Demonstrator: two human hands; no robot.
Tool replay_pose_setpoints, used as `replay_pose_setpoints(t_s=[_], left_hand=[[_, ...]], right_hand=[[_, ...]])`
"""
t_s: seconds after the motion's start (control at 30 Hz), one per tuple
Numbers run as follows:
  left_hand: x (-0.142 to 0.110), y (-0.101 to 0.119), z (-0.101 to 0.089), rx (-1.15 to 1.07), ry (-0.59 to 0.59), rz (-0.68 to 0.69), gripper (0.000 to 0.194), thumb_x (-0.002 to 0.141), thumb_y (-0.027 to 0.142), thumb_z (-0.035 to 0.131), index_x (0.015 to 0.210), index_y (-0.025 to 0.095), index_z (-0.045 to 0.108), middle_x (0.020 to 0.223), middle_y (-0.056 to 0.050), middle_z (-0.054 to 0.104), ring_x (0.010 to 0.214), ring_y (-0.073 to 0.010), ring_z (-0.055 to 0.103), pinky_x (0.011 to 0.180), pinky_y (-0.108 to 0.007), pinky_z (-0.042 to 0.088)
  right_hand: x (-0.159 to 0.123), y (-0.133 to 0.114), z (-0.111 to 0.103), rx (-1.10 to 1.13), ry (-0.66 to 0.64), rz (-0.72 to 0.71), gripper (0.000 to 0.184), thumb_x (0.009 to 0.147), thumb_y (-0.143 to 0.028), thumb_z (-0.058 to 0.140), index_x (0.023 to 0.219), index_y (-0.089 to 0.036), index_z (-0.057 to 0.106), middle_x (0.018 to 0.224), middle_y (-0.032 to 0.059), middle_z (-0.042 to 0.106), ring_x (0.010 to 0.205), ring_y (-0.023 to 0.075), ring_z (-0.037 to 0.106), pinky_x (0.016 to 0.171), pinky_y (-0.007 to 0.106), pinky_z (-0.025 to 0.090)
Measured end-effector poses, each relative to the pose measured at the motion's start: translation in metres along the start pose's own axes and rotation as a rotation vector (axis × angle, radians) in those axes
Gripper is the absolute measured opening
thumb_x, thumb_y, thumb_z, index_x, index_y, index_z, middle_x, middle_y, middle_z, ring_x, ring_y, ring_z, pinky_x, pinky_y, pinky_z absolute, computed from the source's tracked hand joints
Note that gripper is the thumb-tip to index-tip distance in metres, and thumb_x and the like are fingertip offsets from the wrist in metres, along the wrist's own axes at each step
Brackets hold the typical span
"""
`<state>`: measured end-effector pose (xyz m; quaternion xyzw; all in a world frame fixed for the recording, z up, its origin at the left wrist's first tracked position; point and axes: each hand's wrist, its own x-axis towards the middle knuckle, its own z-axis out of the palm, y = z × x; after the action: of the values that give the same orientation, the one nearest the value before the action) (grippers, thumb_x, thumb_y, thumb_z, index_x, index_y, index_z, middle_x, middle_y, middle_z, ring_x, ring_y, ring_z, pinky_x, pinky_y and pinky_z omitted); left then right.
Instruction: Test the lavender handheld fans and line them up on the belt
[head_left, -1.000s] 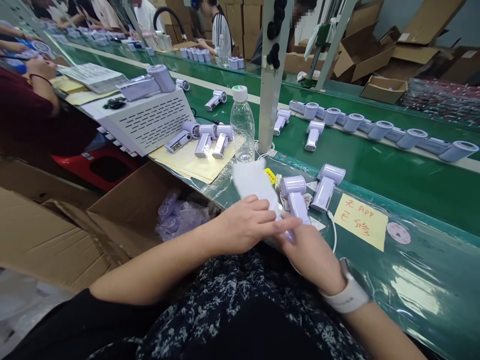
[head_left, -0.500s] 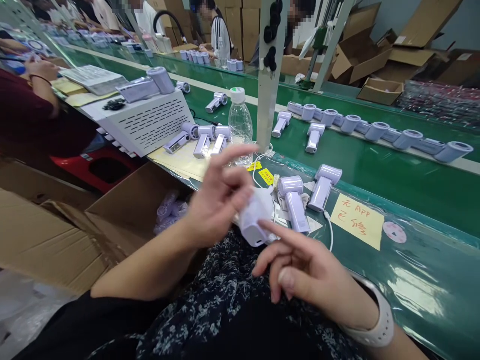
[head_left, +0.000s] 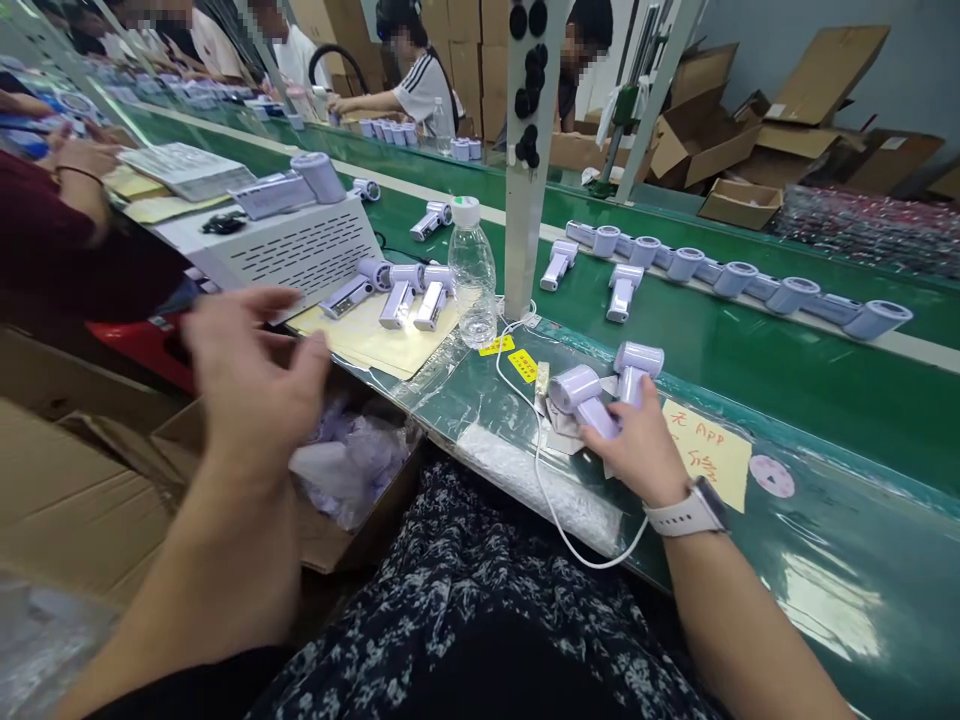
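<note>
My right hand reaches onto the bench, thumb and fingers closed round the handle of a lilac handheld fan. Just behind it lies a second lilac fan, which the index finger overlaps. My left hand, smeared by motion, hangs over the left side with thumb and fingers apart and nothing in it. Below and right of that hand, an open carton holds lilac pieces and a translucent bag. A white cable loops over the bench edge near my right wrist.
A water bottle stands by the metal post. Several fans lie on yellow paper beside a vented white box. A row of fans sits on the green belt. Co-workers work across the line.
The lilac object in my hands has left them; a translucent bag now shows in the carton. My left hand has swung left, and my right has moved forward onto the fan.
</note>
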<state>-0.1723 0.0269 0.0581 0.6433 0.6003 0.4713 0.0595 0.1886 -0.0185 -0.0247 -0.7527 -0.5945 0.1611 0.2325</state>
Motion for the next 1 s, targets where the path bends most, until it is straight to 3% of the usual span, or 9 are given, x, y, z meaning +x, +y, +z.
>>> replay_pose_setpoints(t_s=[0.03,0.17,0.23,0.43,0.57,0.7,0.77,0.87,1.0], left_hand=[[-0.007,0.012,0.015,0.017,-0.106,-0.07,0.039,0.088,0.025,0.068,0.124,0.015,0.06,0.125,-0.009,0.058,0.109,-0.0256,0.057,0.092,-0.043,0.05],[-0.058,0.062,0.075,-0.501,-1.151,-0.243,0.03,0.094,0.034,0.061,0.119,0.021,0.066,0.113,-0.009,0.069,0.098,-0.0229,0.066,0.085,-0.04,0.055],[-0.086,0.08,0.104,-0.838,-1.296,-0.405,0.045,0.093,0.046,0.063,0.132,0.022,0.059,0.122,-0.013,0.067,0.105,-0.0243,0.067,0.087,-0.04,0.056],[-0.108,0.111,0.155,-1.554,-0.772,-0.748,0.076,0.068,0.063,0.084,0.126,0.018,0.064,0.128,-0.015,0.068,0.121,-0.0301,0.063,0.109,-0.042,0.046],[-0.091,0.102,0.149,-1.573,-0.743,-0.935,0.064,0.057,0.066,0.088,0.089,0.013,0.073,0.091,-0.009,0.075,0.088,-0.022,0.071,0.089,-0.033,0.056],[-0.084,0.087,0.141,-1.588,-0.801,-0.915,0.064,0.057,0.071,0.085,0.084,0.014,0.073,0.091,-0.01,0.077,0.087,-0.0223,0.072,0.084,-0.032,0.058],[-0.081,0.085,0.14,-1.581,-0.798,-0.841,0.066,0.057,0.076,0.082,0.082,0.015,0.073,0.092,-0.012,0.077,0.089,-0.0253,0.073,0.082,-0.034,0.059],[-0.074,0.086,0.139,-1.583,-0.717,-0.759,0.069,0.06,0.082,0.074,0.08,0.017,0.071,0.094,-0.012,0.077,0.097,-0.0294,0.073,0.083,-0.038,0.06],[-0.063,0.094,0.139,-1.635,-0.611,-0.718,0.068,0.064,0.085,0.07,0.082,0.019,0.067,0.101,-0.011,0.075,0.118,-0.0341,0.066,0.091,-0.044,0.059]], right_hand=[[-0.001,0.006,-0.007,0.002,0.021,0.009,0.038,0.072,-0.04,0.077,0.088,-0.006,0.078,0.162,0.0307,0.029,0.146,0.049,0.036,0.118,0.055,0.033],[-0.004,0.022,-0.025,0.018,0.18,0.066,0.047,0.078,-0.05,0.068,0.092,-0.007,0.079,0.153,0.0293,0.046,0.137,0.0473,0.049,0.11,0.059,0.044],[-0.012,0.016,-0.022,0.044,0.286,0.001,0.055,0.081,-0.056,0.064,0.102,-0.007,0.079,0.151,0.0278,0.049,0.135,0.0447,0.052,0.108,0.059,0.047],[-0.066,-0.035,-0.001,0.006,0.359,-0.457,0.055,0.094,-0.046,0.058,0.127,-0.003,0.068,0.155,0.0296,0.043,0.141,0.0429,0.046,0.11,0.063,0.043],[-0.085,-0.039,-0.024,0.067,0.152,-0.548,0.05,0.096,-0.049,0.057,0.126,-0.011,0.069,0.154,0.0235,0.048,0.142,0.0414,0.045,0.108,0.062,0.045],[-0.056,0.004,-0.044,0.122,-0.005,-0.154,0.044,0.098,-0.049,0.048,0.065,-0.022,0.06,0.078,0.0115,0.072,0.091,0.032,0.071,0.083,0.048,0.057],[-0.039,0.025,-0.044,-0.001,0.051,0.07,0.037,0.092,-0.047,0.052,0.063,-0.025,0.048,0.067,0.0115,0.063,0.08,0.0345,0.066,0.074,0.05,0.053],[-0.036,0.031,-0.035,-0.014,0.011,0.063,0.027,0.088,-0.042,0.055,0.068,-0.025,0.045,0.07,0.0122,0.062,0.077,0.0331,0.063,0.072,0.047,0.05],[-0.066,-0.005,-0.029,0.442,-0.329,0.009,0.03,0.094,-0.049,0.053,0.09,-0.021,0.062,0.064,0.0028,0.064,0.058,0.0214,0.062,0.058,0.033,0.05]])
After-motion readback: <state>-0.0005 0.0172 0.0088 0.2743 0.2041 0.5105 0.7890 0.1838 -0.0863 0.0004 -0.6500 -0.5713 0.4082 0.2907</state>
